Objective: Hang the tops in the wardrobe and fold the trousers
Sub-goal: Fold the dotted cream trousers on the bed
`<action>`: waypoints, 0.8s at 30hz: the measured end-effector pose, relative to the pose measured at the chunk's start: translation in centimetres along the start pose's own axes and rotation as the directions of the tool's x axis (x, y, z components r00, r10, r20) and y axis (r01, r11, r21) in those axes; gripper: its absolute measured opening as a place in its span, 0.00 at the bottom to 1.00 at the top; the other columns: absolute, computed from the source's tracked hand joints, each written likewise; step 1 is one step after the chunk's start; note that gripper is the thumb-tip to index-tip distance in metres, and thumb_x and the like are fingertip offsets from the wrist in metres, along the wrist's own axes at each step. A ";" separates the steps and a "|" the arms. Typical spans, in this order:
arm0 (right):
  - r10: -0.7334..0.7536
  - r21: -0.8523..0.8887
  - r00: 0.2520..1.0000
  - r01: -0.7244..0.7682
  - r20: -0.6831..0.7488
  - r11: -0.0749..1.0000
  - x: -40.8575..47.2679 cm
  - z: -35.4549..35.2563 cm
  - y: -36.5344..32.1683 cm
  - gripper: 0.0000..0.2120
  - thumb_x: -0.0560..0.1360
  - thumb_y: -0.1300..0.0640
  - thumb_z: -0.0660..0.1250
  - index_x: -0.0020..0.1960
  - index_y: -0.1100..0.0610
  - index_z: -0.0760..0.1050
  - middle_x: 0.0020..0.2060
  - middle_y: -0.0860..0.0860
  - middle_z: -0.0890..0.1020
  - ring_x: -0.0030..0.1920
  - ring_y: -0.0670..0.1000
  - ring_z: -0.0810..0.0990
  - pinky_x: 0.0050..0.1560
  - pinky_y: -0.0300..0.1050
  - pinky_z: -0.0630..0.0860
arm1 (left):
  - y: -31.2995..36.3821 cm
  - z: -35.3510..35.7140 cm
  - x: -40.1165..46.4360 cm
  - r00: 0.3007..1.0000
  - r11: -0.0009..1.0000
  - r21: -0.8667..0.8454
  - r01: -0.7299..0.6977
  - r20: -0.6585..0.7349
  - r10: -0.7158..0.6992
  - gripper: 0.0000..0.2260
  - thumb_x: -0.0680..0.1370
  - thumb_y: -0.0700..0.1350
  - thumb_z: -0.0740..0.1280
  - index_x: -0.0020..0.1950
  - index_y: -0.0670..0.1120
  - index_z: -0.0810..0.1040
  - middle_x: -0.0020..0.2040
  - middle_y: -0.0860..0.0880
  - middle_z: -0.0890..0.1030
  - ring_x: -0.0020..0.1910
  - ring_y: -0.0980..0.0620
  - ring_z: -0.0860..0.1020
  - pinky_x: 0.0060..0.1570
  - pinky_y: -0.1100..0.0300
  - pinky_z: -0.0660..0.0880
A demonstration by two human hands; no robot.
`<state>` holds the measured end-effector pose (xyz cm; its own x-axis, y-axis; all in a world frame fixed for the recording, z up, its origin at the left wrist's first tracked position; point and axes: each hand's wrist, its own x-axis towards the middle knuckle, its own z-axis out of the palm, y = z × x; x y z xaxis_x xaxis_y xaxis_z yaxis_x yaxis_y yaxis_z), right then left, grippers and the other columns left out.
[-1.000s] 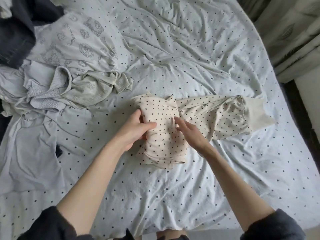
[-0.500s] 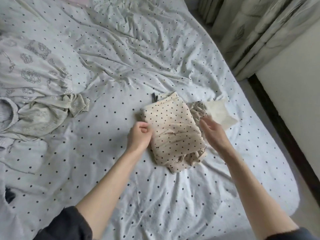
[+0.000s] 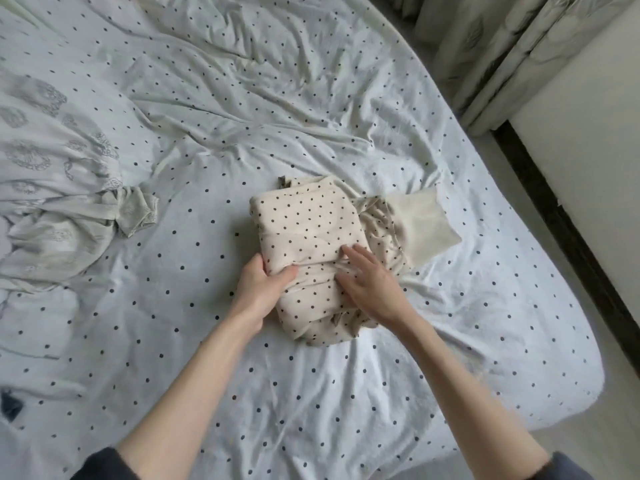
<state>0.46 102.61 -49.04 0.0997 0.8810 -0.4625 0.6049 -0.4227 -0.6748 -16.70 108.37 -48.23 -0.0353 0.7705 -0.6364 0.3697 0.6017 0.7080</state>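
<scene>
Cream dotted trousers (image 3: 308, 233) mid-fold at the middle of the bed (image 3: 346, 393), left hand (image 3: 259, 289) pinching the near-left edge, right hand (image 3: 372, 285) flat with fingers spread, loose cuff (image 3: 426, 226) probably to tuck next

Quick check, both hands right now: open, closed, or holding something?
Left hand: grips the near-left edge of the folded dotted trousers, thumb on top.
Right hand: open, fingers spread flat, pressing on the trousers.
</scene>
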 end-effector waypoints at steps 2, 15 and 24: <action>-0.024 0.059 0.997 0.020 0.072 0.998 -1.1 1.2 -1.9 0.25 0.79 0.50 0.61 0.74 0.50 0.61 0.75 0.51 0.58 0.74 0.49 0.60 0.71 0.42 0.57 | 0.8 -3.4 -1.3 1.000 1.000 -0.003 -0.012 0.009 0.012 0.09 0.73 0.39 0.71 0.47 0.48 0.72 0.47 0.50 0.79 0.45 0.54 0.78 0.47 0.57 0.74; 0.154 0.786 0.959 -0.284 0.239 0.549 -3.4 0.8 -4.0 0.20 0.81 0.44 0.51 0.65 0.53 0.71 0.58 0.49 0.77 0.58 0.50 0.77 0.60 0.48 0.73 | 8.0 -4.6 -5.4 0.937 0.762 0.548 -0.345 0.249 0.245 0.14 0.73 0.50 0.68 0.55 0.49 0.69 0.48 0.52 0.76 0.47 0.50 0.78 0.48 0.54 0.75; 0.474 0.657 0.880 -0.359 0.002 0.663 -1.2 -1.6 3.3 0.15 0.81 0.52 0.56 0.63 0.59 0.70 0.51 0.54 0.80 0.49 0.51 0.78 0.51 0.48 0.75 | 1.8 2.3 -2.0 0.920 0.629 0.686 -0.365 0.368 0.132 0.15 0.79 0.48 0.62 0.65 0.46 0.73 0.63 0.47 0.74 0.61 0.50 0.73 0.61 0.54 0.71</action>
<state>3.56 100.45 -49.78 0.3729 0.5748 -0.7284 -0.1538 -0.7359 -0.6594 -13.77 107.42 -46.35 0.3583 0.7114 -0.6046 0.8825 -0.0469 0.4679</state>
